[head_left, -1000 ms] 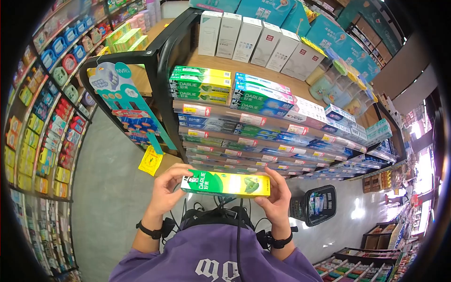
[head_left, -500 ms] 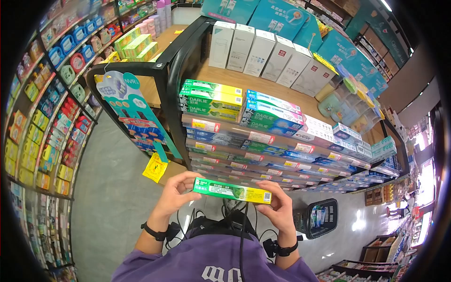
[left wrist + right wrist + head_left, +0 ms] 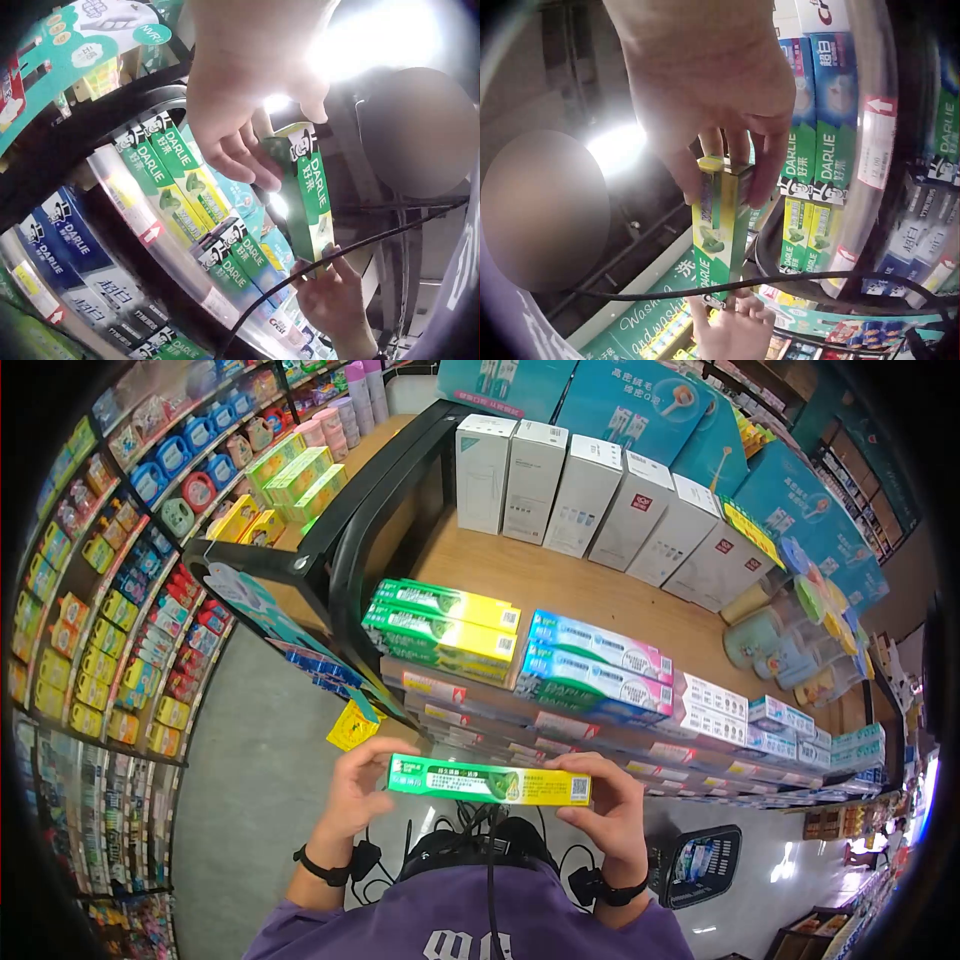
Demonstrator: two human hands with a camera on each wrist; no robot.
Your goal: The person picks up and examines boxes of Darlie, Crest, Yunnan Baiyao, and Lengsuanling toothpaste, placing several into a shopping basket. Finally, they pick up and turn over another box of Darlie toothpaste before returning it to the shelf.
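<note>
Toothpaste box [image 3: 488,780], green running to yellow, lies level in front of the person's chest, just short of the lower front edge of the shelf [image 3: 560,575], and is held by its two ends. Over the last second it has been rolled about its long axis. The broad face with the brand name, which looked up then, is turned away, and a narrow side with small print and a code square at its right end now faces up. I judge that the box is being turned over for a look rather than put down, and it touches nothing on the shelf. The left hand [image 3: 358,792] has fingers and thumb curled round the green end, with the wrist bent inward. The right hand [image 3: 612,808] takes the yellow end the same way, so each grip is closed firmly on the box. Farther off, on the shelf top, lies a stack of similar green boxes [image 3: 440,622], with blue boxes [image 3: 598,665] to its right. White cartons [image 3: 585,490] line the back of the shelf. A basket [image 3: 705,857] sits on the floor [image 3: 250,760] to the right of the shelf.
</note>
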